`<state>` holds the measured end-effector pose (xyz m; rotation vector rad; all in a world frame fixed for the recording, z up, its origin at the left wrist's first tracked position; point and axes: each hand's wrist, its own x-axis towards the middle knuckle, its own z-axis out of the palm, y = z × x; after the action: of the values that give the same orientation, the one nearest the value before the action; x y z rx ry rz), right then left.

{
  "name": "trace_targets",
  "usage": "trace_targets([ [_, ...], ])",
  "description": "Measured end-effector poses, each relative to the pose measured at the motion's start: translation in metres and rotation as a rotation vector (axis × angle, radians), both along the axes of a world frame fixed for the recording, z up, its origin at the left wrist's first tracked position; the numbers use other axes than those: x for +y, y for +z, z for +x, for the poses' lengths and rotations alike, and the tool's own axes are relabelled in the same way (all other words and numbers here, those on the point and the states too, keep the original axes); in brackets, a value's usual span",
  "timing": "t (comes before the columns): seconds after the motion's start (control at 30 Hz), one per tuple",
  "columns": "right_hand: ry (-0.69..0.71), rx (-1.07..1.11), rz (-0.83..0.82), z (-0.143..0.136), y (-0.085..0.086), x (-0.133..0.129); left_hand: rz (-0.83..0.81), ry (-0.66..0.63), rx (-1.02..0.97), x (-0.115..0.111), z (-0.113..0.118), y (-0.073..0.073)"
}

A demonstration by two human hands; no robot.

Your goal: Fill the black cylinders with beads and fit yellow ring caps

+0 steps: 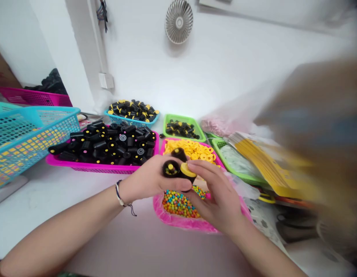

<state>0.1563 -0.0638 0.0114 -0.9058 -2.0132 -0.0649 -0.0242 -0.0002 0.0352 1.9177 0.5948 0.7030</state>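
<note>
My left hand (pixel 151 176) is closed around a bunch of black plastic cylinders. One black cylinder (pixel 170 168) faces me with its open end, where a yellow centre and coloured bits show inside. Beside it, a yellow cap (pixel 186 170) sits on the end of another cylinder, tilted toward me. My right hand (pixel 217 192) has its fingertips pressed on that cap, the thumb lower down near the cylinder. Whether the cap is fully seated I cannot tell. Below both hands lies a pink basket (pixel 164 219) lined with clear plastic, holding small multicoloured beads (pixel 180 204).
Behind my hands stand a basket of yellow caps (pixel 206 154), a magenta basket (pixel 103 168) heaped with black cylinders, a blue basket (pixel 135 122) and a green basket (pixel 200 134) of yellow-capped pieces. Yellow card packets (pixel 256 165) lean at right. A large blurred shape (pixel 319 104) fills the right side.
</note>
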Motion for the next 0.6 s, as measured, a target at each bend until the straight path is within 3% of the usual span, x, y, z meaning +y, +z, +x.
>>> trace_targets([
  [0.17, -0.081, -0.072, 0.099, 0.007, 0.002, -0.009, -0.111, -0.089, -0.033, 0.0, 0.002, -0.006],
  [0.23, -0.112, -0.011, 0.11, 0.018, 0.007, -0.006, -0.041, -0.042, 0.011, 0.004, 0.003, -0.008],
  [0.3, -0.171, 0.06, 0.019, 0.034, 0.016, 0.009, 0.067, 0.013, 0.078, 0.009, 0.005, -0.011],
  [0.43, -0.402, -0.124, -0.324, 0.062, 0.037, 0.08, 0.161, 0.027, 0.195, 0.012, 0.01, -0.016],
  [0.53, -0.483, -0.143, -0.262, 0.072, 0.047, 0.142, 0.214, 0.041, 0.25, 0.008, 0.011, -0.018],
  [0.6, -0.465, -0.193, -0.278, 0.075, 0.049, 0.167, 0.245, 0.053, 0.26, 0.006, 0.009, -0.017],
])
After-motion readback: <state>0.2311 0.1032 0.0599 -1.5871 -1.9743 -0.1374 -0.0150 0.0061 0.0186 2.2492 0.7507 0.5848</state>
